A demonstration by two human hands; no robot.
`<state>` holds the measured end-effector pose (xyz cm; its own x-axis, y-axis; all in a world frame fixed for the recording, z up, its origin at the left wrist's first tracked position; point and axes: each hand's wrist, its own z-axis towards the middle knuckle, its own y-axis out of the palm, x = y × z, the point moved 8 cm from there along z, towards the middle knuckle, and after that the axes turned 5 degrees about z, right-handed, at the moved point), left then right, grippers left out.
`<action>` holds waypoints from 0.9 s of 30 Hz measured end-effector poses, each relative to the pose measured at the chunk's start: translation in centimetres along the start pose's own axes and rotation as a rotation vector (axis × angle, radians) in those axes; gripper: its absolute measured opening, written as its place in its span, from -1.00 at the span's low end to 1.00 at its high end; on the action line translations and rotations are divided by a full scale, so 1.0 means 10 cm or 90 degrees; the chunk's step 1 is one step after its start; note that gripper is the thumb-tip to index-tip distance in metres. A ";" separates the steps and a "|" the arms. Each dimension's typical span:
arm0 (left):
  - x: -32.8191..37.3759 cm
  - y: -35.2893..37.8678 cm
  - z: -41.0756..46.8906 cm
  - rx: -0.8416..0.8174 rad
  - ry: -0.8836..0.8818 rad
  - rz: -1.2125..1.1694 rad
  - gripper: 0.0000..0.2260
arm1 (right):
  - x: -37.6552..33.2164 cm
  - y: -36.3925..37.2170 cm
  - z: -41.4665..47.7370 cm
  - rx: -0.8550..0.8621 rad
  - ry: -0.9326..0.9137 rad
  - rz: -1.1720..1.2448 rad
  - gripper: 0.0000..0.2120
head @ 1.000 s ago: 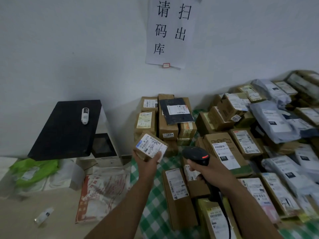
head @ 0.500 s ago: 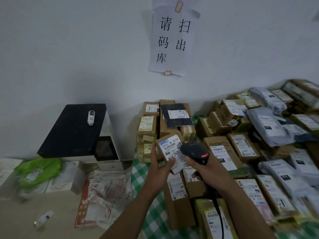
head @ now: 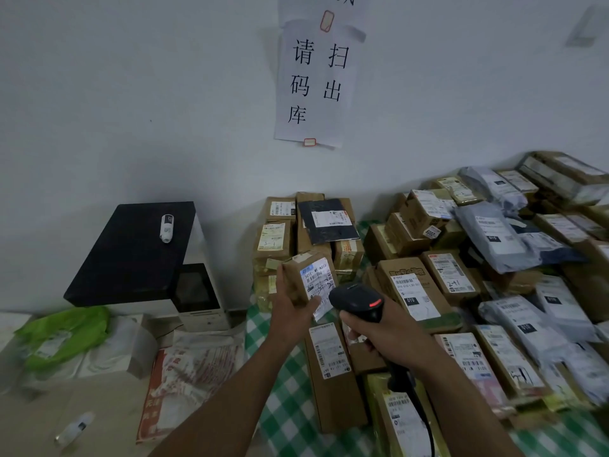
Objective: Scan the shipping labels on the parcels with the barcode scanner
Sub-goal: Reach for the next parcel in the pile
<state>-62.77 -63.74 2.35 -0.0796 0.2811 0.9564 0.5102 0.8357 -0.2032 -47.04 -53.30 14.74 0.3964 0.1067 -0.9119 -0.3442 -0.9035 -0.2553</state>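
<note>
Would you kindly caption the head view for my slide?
Left hand holds a small parcel while right hand aims the scanner at its label.

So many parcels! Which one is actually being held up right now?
The small brown box, gripped in the left hand, with its white label facing the scanner held in the right hand. All the others lie piled on the table.

Scanner [head: 357, 300] beside held parcel [head: 308, 280]
</note>
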 end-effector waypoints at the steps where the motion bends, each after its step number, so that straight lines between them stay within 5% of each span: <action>1: -0.01 0.00 0.00 0.002 0.003 0.011 -0.01 | 0.01 0.01 -0.01 -0.003 0.003 0.000 -0.81; 27: -0.17 -0.09 -0.12 0.006 0.054 0.029 -0.11 | 0.19 -0.03 0.06 -0.017 0.027 -0.012 -0.78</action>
<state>-62.06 -65.50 1.15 0.0168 0.2788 0.9602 0.5042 0.8270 -0.2489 -46.75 -52.59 12.90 0.4389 0.1061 -0.8922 -0.3131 -0.9127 -0.2626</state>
